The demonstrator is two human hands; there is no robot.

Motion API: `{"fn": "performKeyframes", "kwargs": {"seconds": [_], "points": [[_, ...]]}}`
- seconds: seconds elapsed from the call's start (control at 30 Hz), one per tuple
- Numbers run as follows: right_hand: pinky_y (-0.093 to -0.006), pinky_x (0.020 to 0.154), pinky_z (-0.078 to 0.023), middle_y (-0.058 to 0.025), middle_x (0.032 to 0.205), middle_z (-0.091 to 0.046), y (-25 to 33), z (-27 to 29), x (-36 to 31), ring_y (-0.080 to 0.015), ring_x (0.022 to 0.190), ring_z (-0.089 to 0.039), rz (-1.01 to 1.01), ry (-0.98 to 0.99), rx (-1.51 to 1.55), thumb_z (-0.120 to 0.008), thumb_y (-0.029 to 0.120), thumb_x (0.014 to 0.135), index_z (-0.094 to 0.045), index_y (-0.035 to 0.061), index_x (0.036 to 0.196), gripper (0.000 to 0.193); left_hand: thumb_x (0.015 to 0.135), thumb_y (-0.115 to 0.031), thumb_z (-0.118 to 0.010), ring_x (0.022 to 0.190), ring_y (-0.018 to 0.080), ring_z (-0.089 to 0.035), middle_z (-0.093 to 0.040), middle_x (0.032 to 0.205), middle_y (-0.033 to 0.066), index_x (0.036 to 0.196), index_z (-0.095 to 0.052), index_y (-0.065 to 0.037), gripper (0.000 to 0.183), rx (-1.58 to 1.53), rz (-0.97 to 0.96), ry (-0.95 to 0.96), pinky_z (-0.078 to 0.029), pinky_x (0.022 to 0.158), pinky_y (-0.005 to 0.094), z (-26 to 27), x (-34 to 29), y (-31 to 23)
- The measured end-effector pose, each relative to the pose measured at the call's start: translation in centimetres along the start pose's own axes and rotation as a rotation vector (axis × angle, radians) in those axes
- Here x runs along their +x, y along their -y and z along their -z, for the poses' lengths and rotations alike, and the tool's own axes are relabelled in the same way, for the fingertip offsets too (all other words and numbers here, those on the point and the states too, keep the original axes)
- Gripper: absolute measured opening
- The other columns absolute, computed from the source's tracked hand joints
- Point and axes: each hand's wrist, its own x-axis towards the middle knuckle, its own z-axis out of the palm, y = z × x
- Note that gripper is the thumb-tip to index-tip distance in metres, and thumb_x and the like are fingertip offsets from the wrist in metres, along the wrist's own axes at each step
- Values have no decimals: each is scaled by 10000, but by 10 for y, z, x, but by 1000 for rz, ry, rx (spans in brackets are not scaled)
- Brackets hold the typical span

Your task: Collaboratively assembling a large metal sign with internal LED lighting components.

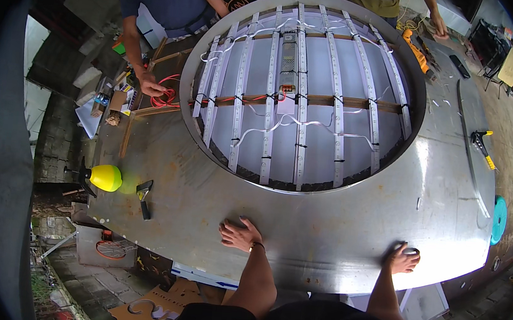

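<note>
My left hand point(240, 234) rests on the bare steel tabletop point(324, 228), its fingers apart and holding nothing. Farther right, my right hand point(404, 259) leans on the same surface near its front edge, fingers loosely bent and parted. Beyond both hands lies a large round metal-rimmed light box point(303, 192), apart from them. Rows of white LED strips point(300, 139) cross it, tied to a brown crossbar point(354, 103) with dark ties. White wires point(327, 130) link the strips. A perforated metal power supply point(288, 58) sits among them.
Across the table, one person's hand point(152, 86) holds red wire point(167, 97); another person stands at the back right. A yellow spray bottle point(105, 177) and a black-handled scraper point(143, 198) lie left. To the right are a yellow-black tool point(483, 149), a metal strip point(470, 150) and an orange tool point(418, 54).
</note>
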Motion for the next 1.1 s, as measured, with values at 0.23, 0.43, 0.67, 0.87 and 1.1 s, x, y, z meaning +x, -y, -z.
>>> {"fn": "performKeyframes", "kwargs": {"seconds": [0.23, 0.43, 0.67, 0.87, 1.1], "points": [[-482, 933, -298, -122, 1242, -440, 0, 0, 0, -315, 1153, -407, -6, 1, 4, -331, 739, 808, -423, 96, 1244, 783, 881, -559, -350, 1239, 298, -362, -422, 1284, 153, 1212, -438, -55, 609, 7, -2, -4, -229, 1018, 545, -2, 0, 1], [-485, 942, -296, -121, 1244, -437, 1, 2, 0, -317, 1146, -412, -16, 12, 2, -339, 737, 805, -426, 96, 1240, 780, 880, -555, -353, 1245, 295, -359, -417, 1295, 148, 1218, -436, -60, 605, 9, -1, -3, -229, 1019, 548, -3, 0, 1], [-488, 961, -282, -113, 1260, -429, 6, 8, -2, -313, 1153, -407, -39, -5, 46, -363, 710, 810, -419, 85, 1255, 770, 879, -538, -360, 1255, 299, -352, -412, 1299, 151, 1226, -437, -67, 590, 26, -13, -9, -230, 1018, 546, -5, 1, 4], [-470, 942, -292, -120, 1243, -442, 1, 0, 0, -305, 1164, -404, 0, -61, 19, -393, 690, 807, -429, 93, 1246, 742, 880, -525, -360, 1246, 307, -357, -419, 1279, 154, 1219, -440, -65, 577, 32, -14, -4, -233, 1012, 546, -5, -1, 3], [-488, 956, -281, -121, 1241, -438, 3, 2, -1, -300, 1178, -393, -10, -54, 23, -441, 653, 809, -430, 89, 1222, 699, 886, -538, -344, 1223, 315, -374, -423, 1268, 158, 1215, -442, -51, 596, 45, -7, 4, -245, 1011, 548, -3, -1, 2]]}}
